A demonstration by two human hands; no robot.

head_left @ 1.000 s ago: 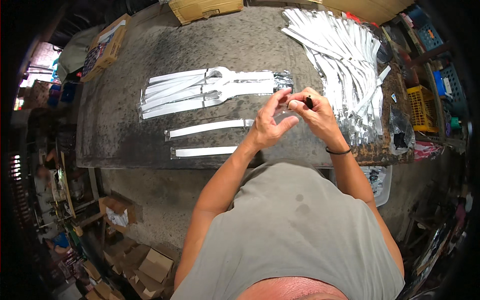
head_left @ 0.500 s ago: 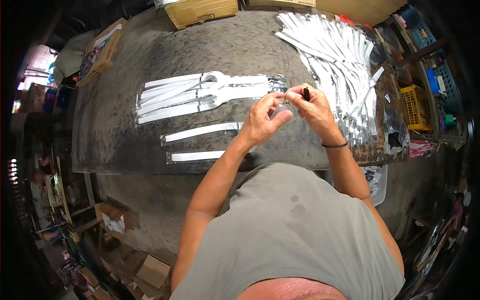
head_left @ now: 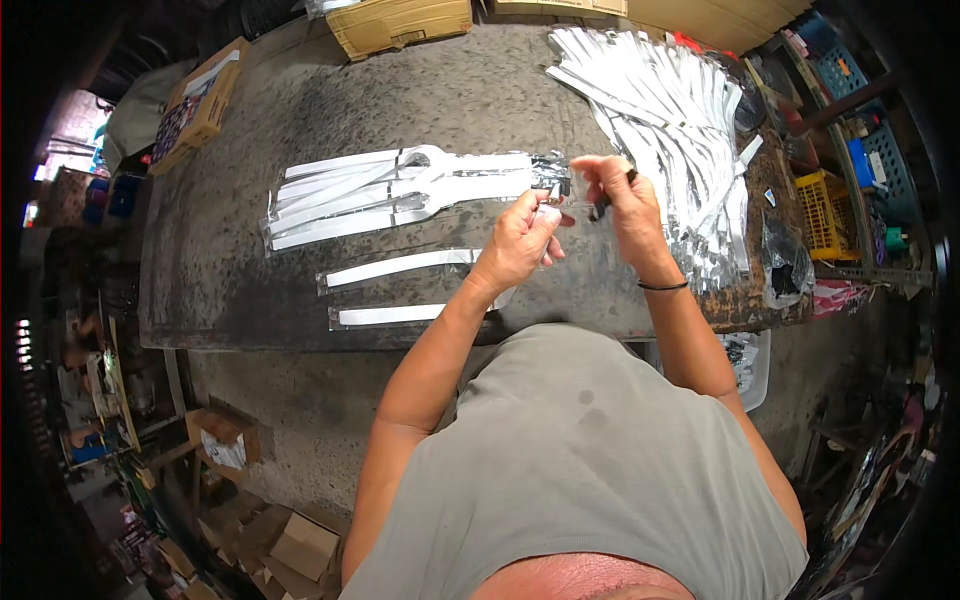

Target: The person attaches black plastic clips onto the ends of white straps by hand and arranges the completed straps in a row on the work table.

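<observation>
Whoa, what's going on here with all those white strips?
A person has both hands over a dark table. The right hand holds a small dark thing, too blurred to name; I can't tell what the left hand has. White strips in clear plastic lie to the left, a big pile of strips to the right.

This was a workshop, probably one for packing, as its broad worktable (head_left: 420, 100) showed: the dark top was stained and worn. A thick heap of white strips (head_left: 655, 120), with clear wrapping, covered the far right part, and more wrapped strips (head_left: 400, 266) lay in rows to the left. A cardboard box (head_left: 400, 24) stood at the far edge; a yellow plastic crate (head_left: 825, 215) and a blue basket (head_left: 885, 170) sat by shelving at the right. Opened cartons (head_left: 303, 546) crowded the bare grey floor (head_left: 310, 430) at the near left.
</observation>
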